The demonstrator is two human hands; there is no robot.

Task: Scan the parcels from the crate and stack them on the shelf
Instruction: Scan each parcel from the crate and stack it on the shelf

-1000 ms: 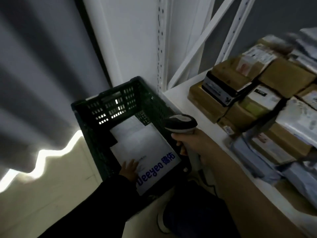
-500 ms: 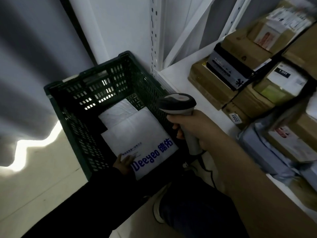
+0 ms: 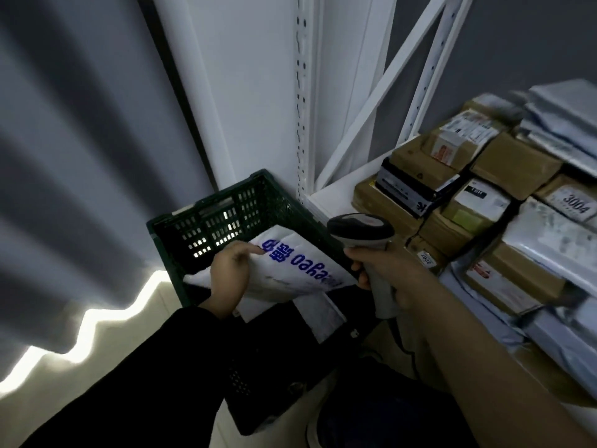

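Note:
A dark green slatted crate [image 3: 206, 215] stands on the floor beside the white shelf [image 3: 336, 197]. My left hand [image 3: 231, 274] grips a white padded mailer with blue lettering [image 3: 297, 270], lifted and tilted above the crate. Under it another white parcel [image 3: 319, 318] lies in the crate. My right hand [image 3: 387, 270] holds a grey barcode scanner [image 3: 361, 231], its head just right of the mailer. Brown boxes and grey bags [image 3: 478, 202] are stacked on the shelf.
The shelf's white perforated upright [image 3: 303, 92] and diagonal brace [image 3: 384, 85] rise right behind the crate. A grey curtain [image 3: 80, 156] hangs at the left above a pale floor. My leg and shoe [image 3: 355, 425] are just in front of the crate.
My left hand has lifted the lettered mailer off the crate's bottom and turned it round, so the print now reads upside down. The scanner has stayed near the crate's right wall.

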